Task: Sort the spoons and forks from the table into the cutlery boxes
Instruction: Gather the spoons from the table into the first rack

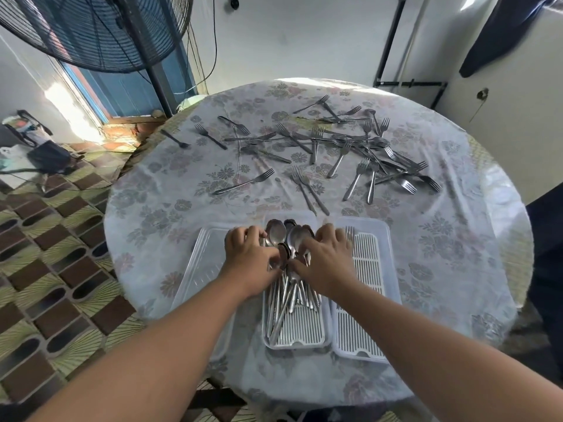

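Several metal spoons (285,239) lie bundled in the middle cutlery box (307,333), bowls pointing away from me. My left hand (248,254) and my right hand (327,257) both press in on the pile from either side, fingers curled round the spoons near their necks. The right cutlery box (370,303) has a white slatted insert and a fork (350,234) at its far end. A clear lid or tray (201,263) lies left of the middle box. Many forks (341,147) are scattered over the far half of the round table (158,220).
A flowered plastic cloth covers the table. A large standing fan (100,32) rises at the far left, beside a blue door. A dark tripod leg (393,41) stands by the back wall. Bags sit on the patterned floor (51,269) at left.
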A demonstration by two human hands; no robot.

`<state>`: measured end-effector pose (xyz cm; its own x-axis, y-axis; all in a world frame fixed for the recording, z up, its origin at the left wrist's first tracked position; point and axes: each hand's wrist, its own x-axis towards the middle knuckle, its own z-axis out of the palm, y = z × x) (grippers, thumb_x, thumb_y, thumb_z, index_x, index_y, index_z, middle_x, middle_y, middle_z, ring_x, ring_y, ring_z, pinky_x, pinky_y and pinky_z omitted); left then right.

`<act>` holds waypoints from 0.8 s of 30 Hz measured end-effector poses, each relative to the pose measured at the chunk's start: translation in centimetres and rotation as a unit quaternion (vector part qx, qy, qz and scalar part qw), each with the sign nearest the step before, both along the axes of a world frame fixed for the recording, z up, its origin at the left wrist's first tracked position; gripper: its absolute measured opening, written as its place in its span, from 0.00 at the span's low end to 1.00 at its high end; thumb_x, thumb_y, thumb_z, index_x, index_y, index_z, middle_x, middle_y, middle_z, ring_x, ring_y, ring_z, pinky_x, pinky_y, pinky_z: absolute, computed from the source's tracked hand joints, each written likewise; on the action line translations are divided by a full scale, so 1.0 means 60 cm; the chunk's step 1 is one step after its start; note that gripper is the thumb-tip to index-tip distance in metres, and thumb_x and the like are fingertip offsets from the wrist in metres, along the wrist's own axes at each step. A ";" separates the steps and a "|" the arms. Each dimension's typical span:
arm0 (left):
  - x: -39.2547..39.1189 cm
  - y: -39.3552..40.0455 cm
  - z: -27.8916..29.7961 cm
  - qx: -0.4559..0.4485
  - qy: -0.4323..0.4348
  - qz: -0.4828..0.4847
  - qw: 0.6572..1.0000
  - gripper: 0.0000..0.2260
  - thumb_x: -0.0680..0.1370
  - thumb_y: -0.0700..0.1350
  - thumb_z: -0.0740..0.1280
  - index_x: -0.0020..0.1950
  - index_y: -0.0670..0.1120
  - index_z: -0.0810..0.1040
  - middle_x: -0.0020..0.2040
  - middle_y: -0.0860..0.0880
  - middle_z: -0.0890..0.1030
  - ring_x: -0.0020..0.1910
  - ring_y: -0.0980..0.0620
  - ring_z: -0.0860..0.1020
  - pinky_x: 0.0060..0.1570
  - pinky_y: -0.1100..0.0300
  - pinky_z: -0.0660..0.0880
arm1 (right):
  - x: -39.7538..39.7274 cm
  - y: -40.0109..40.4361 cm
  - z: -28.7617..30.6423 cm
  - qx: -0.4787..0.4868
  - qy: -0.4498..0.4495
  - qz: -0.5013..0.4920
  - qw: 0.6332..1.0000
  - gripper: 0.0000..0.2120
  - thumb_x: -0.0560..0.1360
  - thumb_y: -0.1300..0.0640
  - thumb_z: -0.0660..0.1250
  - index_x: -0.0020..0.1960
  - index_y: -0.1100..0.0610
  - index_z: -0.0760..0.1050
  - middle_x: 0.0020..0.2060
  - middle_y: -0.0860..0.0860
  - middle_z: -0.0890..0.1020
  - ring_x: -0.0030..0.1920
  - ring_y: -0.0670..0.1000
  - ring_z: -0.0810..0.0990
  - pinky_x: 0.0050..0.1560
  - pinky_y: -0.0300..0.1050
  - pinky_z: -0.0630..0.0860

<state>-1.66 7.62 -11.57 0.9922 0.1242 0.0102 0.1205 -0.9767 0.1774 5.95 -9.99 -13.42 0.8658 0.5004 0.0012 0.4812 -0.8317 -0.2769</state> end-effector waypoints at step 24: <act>0.033 -0.036 -0.018 0.076 0.100 0.061 0.990 0.32 0.76 0.70 0.63 0.78 0.62 0.61 0.81 0.40 0.44 0.79 0.33 0.43 0.75 0.35 0.33 | 0.079 0.017 0.009 -0.033 -0.035 -0.004 0.999 0.22 0.73 0.31 0.65 0.59 0.45 0.73 0.58 0.53 0.67 0.60 0.57 0.66 0.62 0.57 0.68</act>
<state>0.34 5.43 -12.67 0.9542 0.2544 -0.1572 0.2562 -0.9666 -0.0093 10.71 -8.97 -12.89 0.8691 0.4938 0.0284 0.4899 -0.8515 -0.1869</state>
